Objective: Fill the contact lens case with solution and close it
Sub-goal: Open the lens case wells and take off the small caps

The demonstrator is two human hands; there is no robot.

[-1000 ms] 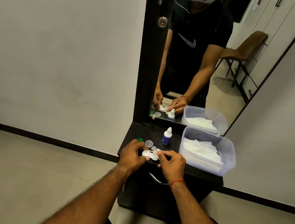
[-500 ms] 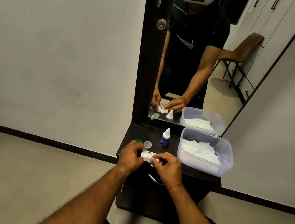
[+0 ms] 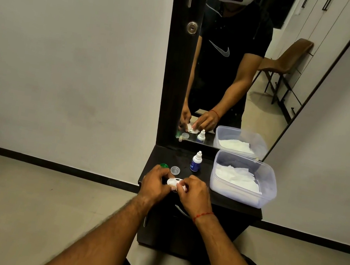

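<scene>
Resting at the near edge of the dark cabinet top (image 3: 233,205), the small white plastic contact lens case (image 3: 173,181) is gripped from both sides by the left hand (image 3: 156,183) and the right hand (image 3: 194,193). Whether it contains liquid cannot be told. Just beyond are seen a green round cap (image 3: 164,166), a clear round lid (image 3: 175,170) and a blue-labelled white dropper bottle (image 3: 196,161). At far right, white tissues (image 3: 236,177) are held in a translucent rectangular plastic tub (image 3: 269,185).

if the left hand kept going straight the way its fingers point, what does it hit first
Most likely the white lens case, which the left hand already touches, with the right hand just past it. Depth is hard to judge; the clear cap sits slightly farther back.
</scene>
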